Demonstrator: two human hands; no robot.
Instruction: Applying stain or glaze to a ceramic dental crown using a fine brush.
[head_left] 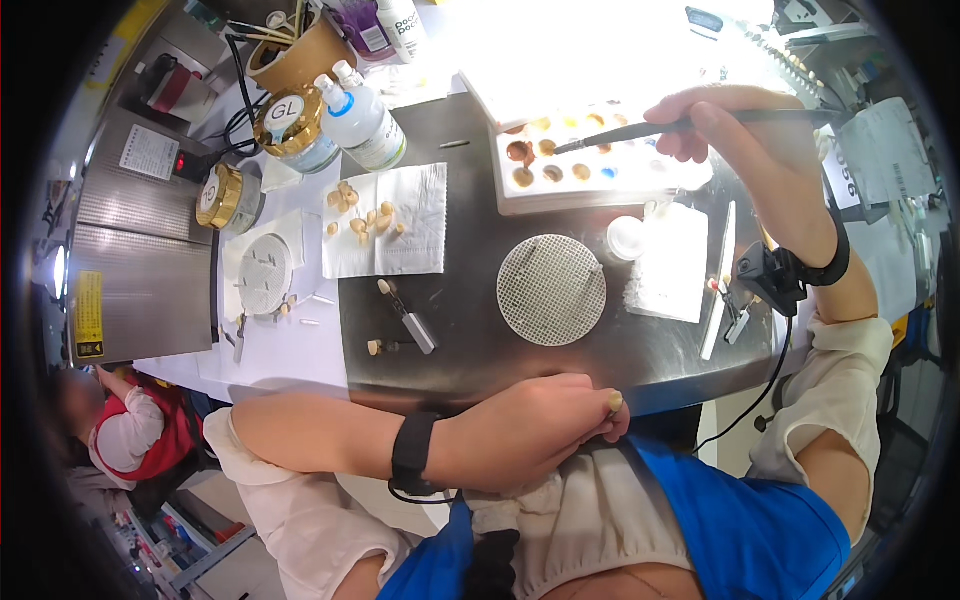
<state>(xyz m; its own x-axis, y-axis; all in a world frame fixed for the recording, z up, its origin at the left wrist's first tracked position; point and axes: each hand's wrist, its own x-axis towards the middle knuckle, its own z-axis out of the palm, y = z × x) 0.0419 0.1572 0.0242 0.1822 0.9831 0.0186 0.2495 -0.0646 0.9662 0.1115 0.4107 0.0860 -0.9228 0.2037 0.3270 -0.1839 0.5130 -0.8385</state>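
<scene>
Near the table's front edge, my left hand (525, 428) is closed, its fingertips pinching a small yellowish dental crown (614, 403). My right hand (725, 125) grips a thin dark brush (640, 130). The brush tip points left, over the wells of a white paint palette (600, 198) holding brown, orange, yellow and blue colours; whether it touches the paint I cannot tell. Several more tooth-coloured crowns (358, 226) lie on a white paper napkin (415, 250) to the left. A round white honeycomb tray (552, 290) rests between the palette and my left hand.
Beside the tray are a small white jar (626, 238) and a folded tissue (675, 285). Metal clips (412, 322) lie left of it. Gold-lidded jars (290, 125) and a clear bottle (365, 125) stand at the back left. A person in a red vest (150, 430) sits beyond.
</scene>
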